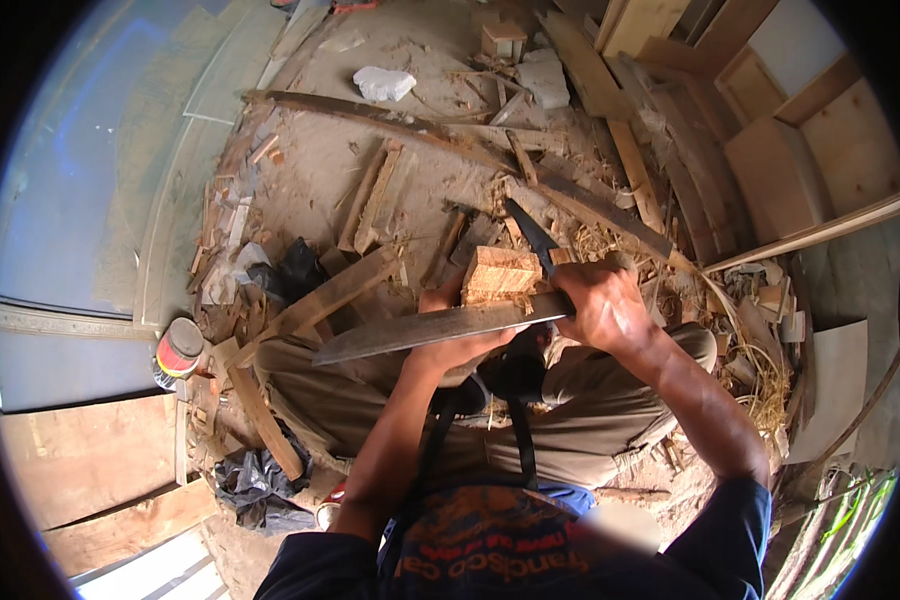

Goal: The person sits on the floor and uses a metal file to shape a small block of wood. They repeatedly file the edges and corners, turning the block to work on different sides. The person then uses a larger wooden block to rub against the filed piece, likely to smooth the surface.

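My right hand (607, 303) is closed round the grip end of a machete (420, 333). Its long, worn blade points left and passes over my left hand. A dark, narrow piece (532, 228) sticks out beyond my right fist; I cannot tell whether it is part of the machete. Just past the blade, my left hand (460, 345) grips a pale block of wood (500, 274) with a rough, freshly cut face. The blade lies at the block's near edge, where small shavings show. Part of my left hand is hidden under the blade.
Wood shavings (595, 240) and offcuts litter the dirt floor. A long beam (370, 112) crosses ahead, and a plank (320, 292) lies to the left. A paint can (180, 345) and a black plastic bag (255, 490) are at the left. Wooden frames (770, 160) stand at the right.
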### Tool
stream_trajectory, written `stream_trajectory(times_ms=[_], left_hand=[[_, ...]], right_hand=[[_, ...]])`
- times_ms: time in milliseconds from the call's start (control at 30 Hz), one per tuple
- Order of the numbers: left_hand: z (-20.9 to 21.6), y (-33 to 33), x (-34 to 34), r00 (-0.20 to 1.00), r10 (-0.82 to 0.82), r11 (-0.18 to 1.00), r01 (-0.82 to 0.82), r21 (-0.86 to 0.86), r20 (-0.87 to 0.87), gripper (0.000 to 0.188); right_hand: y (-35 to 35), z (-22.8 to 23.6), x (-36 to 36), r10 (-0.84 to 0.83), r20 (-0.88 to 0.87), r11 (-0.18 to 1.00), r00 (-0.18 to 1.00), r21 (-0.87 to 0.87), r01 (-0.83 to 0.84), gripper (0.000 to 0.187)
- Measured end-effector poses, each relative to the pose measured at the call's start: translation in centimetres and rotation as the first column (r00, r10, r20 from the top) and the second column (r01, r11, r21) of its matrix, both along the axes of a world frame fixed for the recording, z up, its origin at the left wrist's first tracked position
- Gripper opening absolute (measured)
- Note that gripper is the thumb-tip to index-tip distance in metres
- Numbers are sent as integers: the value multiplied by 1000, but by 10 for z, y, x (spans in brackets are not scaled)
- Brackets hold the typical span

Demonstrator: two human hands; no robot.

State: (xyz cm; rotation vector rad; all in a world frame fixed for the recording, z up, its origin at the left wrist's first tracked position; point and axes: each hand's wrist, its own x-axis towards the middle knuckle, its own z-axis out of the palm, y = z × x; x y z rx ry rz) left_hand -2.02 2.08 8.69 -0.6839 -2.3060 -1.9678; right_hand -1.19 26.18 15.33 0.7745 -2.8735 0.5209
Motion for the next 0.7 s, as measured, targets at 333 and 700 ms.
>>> stream_trajectory(times_ms=[333, 700], left_hand=[[16, 7, -2, 985, 171, 963, -172, 206, 22, 40], [9, -30, -35, 843, 280, 849, -441, 292, 459, 17]], right_hand=[[80, -64, -24, -88, -217, 981, 972, 148, 122, 25], [116, -52, -11, -735, 206, 590, 646, -277, 759, 31]])
